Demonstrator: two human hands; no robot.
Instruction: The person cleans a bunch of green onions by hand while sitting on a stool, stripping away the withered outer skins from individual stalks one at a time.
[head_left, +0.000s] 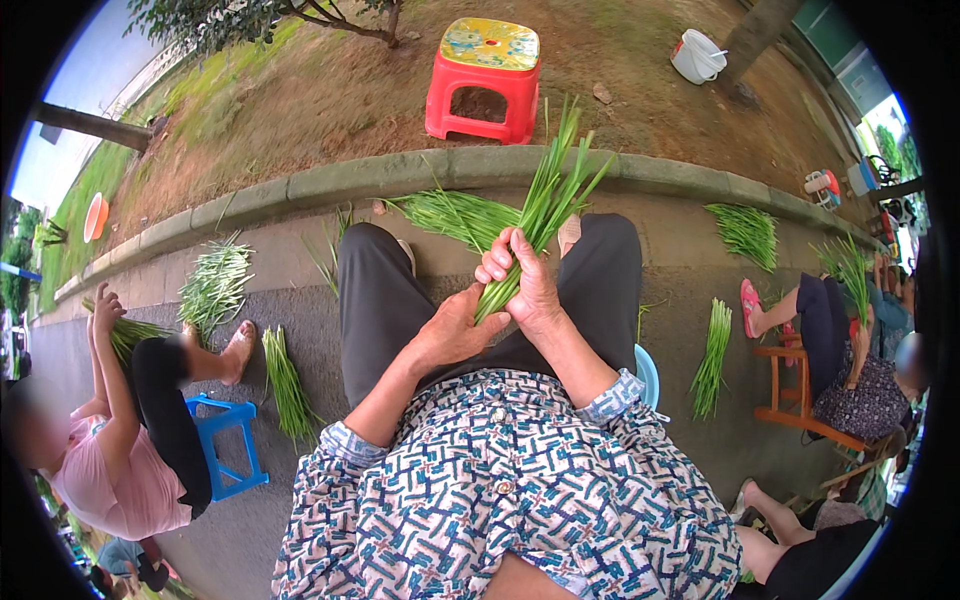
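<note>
A bunch of long green stalks (551, 195), which look like garlic chives, is held above my lap with its leafy tips fanned away from me. My right hand (529, 281) wraps round the lower part of the bunch, thumb lying along it. At the stalks' near end, my left hand (457, 326) grips from the other side, its fingertips partly hidden. Beyond my knees a loose pile of the same stalks (457, 214) lies on the pavement against the kerb, partly covered by the held bunch.
A stone kerb (360, 178) crosses ahead; on the soil behind it stands a red plastic stool (484, 101). Stalk bundles lie left (285, 386) and right (712, 360). Seated people (124, 450) handle similar stalks on both sides. A light-blue plastic container (646, 375) sits by my right hip.
</note>
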